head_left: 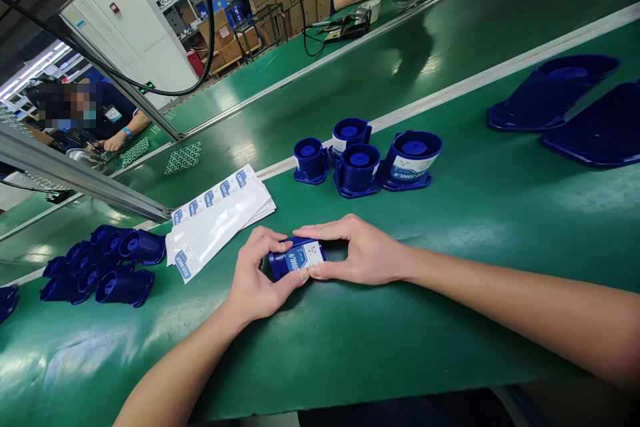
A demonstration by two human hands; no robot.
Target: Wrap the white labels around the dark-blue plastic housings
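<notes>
A dark blue plastic cup part with a white label (299,257) lies on its side on the green belt (450,227), held between both hands. My left hand (260,277) curls round its left end, thumb under the label. My right hand (357,252) covers its right end, fingers pressing the label's edge. Sheets of white-and-blue labels (217,219) lie just beyond my left hand. A heap of unlabelled blue cup parts (107,263) sits at the left.
Several blue cup parts (365,160) stand upright past my hands, some labelled. Two large blue funnel-shaped pieces (565,97) lie at the far right. A metal rail (75,177) crosses the upper left. Other people sit at the far side, upper left and top.
</notes>
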